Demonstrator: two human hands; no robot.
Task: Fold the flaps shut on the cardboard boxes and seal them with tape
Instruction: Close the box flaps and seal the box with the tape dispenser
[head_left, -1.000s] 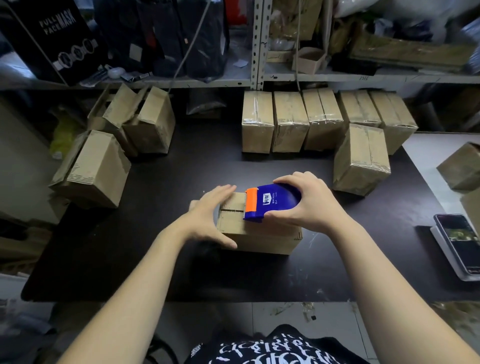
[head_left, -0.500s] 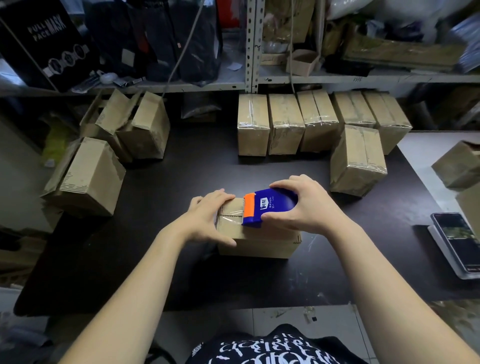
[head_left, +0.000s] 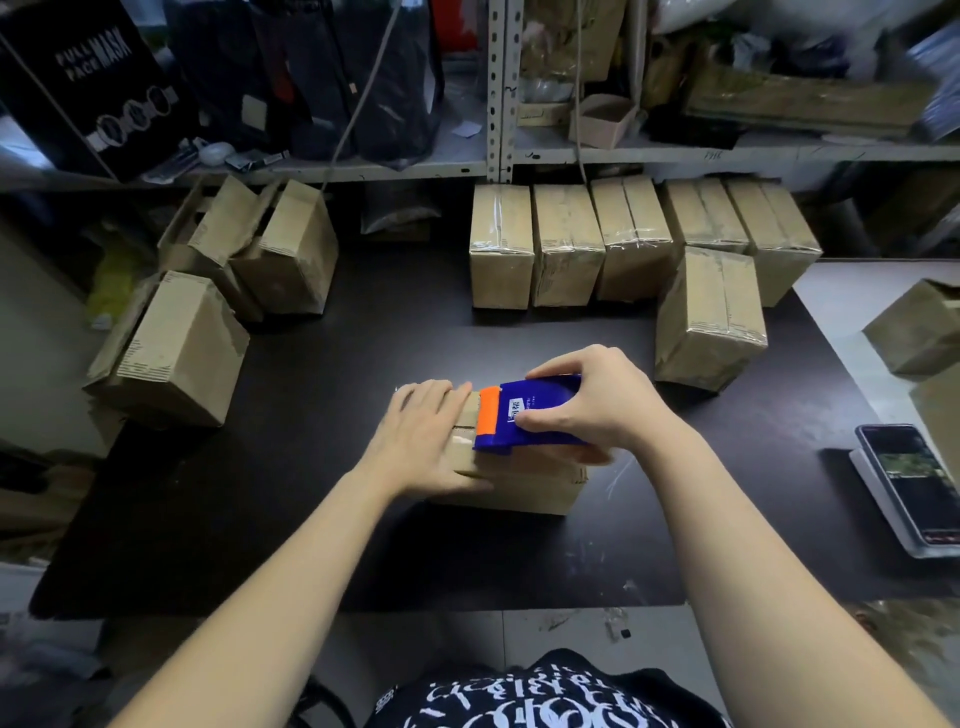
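Note:
A small cardboard box (head_left: 524, 488) lies in the middle of the black table (head_left: 311, 415), its flaps folded down. My left hand (head_left: 423, 439) presses flat on the box's left end, fingers straight over the top. My right hand (head_left: 592, 405) grips a blue tape dispenser (head_left: 540, 415) with an orange front edge, which rests on the box top right beside my left fingers. A strip of clear tape shows on the top under the dispenser's front. The box's right end is hidden by my right hand.
A row of taped boxes (head_left: 566, 244) stands at the back under the metal shelf (head_left: 498, 88), with one more (head_left: 711, 317) in front. Open-flapped boxes (head_left: 171, 348) sit at the left. A phone on a scale (head_left: 909, 478) lies at the right edge.
My left hand has flattened onto the box's left end from gripping its corner. The dispenser has stayed near the left part of the box top. The camera moved slightly.

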